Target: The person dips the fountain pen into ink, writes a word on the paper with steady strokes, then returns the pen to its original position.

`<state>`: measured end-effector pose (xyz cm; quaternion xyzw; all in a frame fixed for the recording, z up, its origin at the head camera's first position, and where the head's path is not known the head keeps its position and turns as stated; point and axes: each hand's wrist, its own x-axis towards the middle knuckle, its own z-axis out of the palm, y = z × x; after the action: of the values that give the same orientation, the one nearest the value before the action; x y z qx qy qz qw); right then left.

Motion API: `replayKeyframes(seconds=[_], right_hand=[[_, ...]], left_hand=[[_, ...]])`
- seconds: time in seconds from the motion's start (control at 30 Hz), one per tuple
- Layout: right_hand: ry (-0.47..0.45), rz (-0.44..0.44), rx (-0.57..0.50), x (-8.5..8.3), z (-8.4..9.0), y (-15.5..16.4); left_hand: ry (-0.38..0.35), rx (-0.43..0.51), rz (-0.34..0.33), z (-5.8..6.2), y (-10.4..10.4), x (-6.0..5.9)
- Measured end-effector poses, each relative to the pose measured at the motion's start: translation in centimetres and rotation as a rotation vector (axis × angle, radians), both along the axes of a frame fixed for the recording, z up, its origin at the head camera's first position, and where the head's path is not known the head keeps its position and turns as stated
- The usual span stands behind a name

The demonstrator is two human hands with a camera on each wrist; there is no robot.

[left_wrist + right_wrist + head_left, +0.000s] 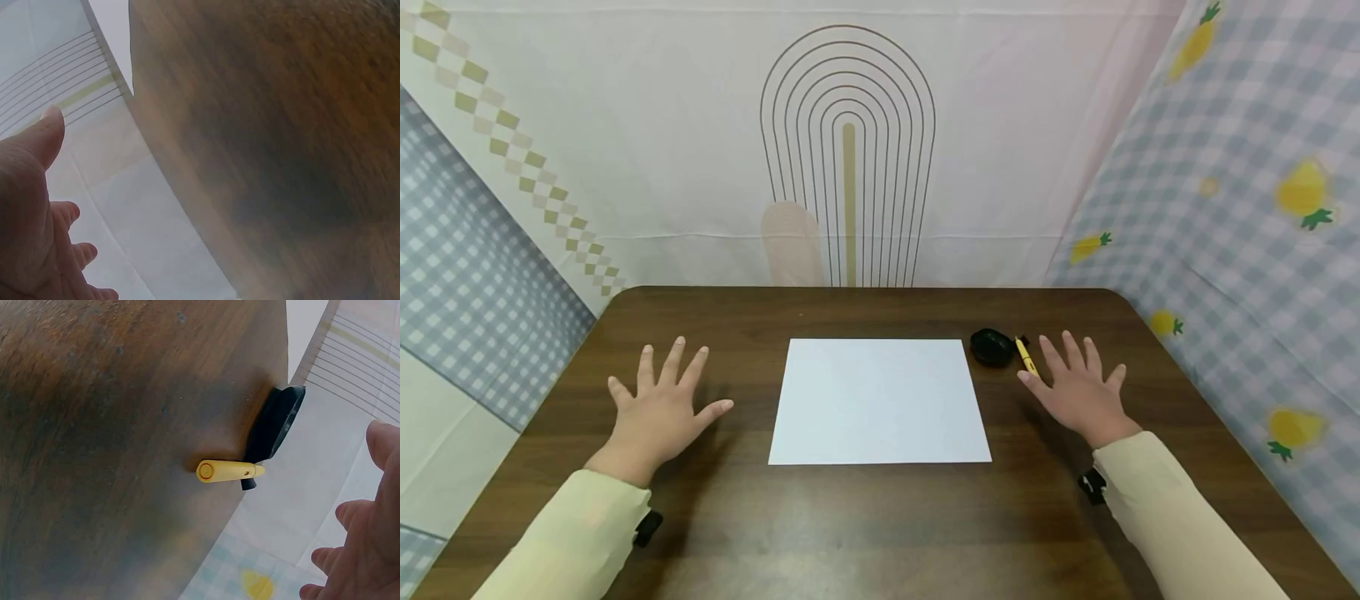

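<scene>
- The yellow pen (1025, 356) is lying near the tabletop's (880, 517) far right corner, touching or just beside a black rounded object (992, 347); I cannot tell which.
- My right hand (1081, 390) is hovering or resting flat just beside the pen, fingers spread, holding nothing.
- My left hand (658, 410) is lying spread and empty toward the left edge, well apart from the pen.
- A white sheet of paper (878, 402) is lying at the middle of the tabletop, between my hands.
- To pick the pen cleanly, I judge I should pinch its barrel without nudging the black object.
</scene>
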<state>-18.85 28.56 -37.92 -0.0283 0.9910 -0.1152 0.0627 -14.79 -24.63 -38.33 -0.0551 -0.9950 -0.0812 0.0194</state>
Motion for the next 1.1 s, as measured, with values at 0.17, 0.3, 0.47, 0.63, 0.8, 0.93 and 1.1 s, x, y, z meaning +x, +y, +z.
replayKeyframes(seconds=[0.17, 0.3, 0.47, 0.63, 0.8, 0.93, 1.1], right_hand=[[-0.011, -0.008, -0.010, -0.4, -0.5, 0.4], [-0.021, -0.018, -0.023, -0.5, -0.9, 0.7], [-0.042, -0.024, -0.044, -0.8, -1.3, 0.9], [-0.068, -0.032, -0.049, -1.3, -1.8, 1.2], [-0.084, -0.037, -0.043, -1.7, -2.3, 1.4], [-0.099, -0.034, -0.044, -2.1, -2.4, 1.5], [-0.121, -0.039, -0.043, -2.6, -2.8, 1.6]], left_hand=[[-0.012, -0.007, -0.024, -0.1, 0.3, -0.3], [-0.033, -0.017, -0.037, 0.0, 0.5, -0.7], [-0.086, -0.012, -0.050, -0.3, 0.8, -1.1], [-0.133, -0.008, -0.072, -1.0, 1.1, -1.4], [-0.127, -0.008, -0.101, -1.4, 1.8, -1.6], [-0.124, -0.015, -0.129, -1.7, 2.3, -1.7], [-0.126, -0.019, -0.166, -2.0, 3.0, -2.1]])
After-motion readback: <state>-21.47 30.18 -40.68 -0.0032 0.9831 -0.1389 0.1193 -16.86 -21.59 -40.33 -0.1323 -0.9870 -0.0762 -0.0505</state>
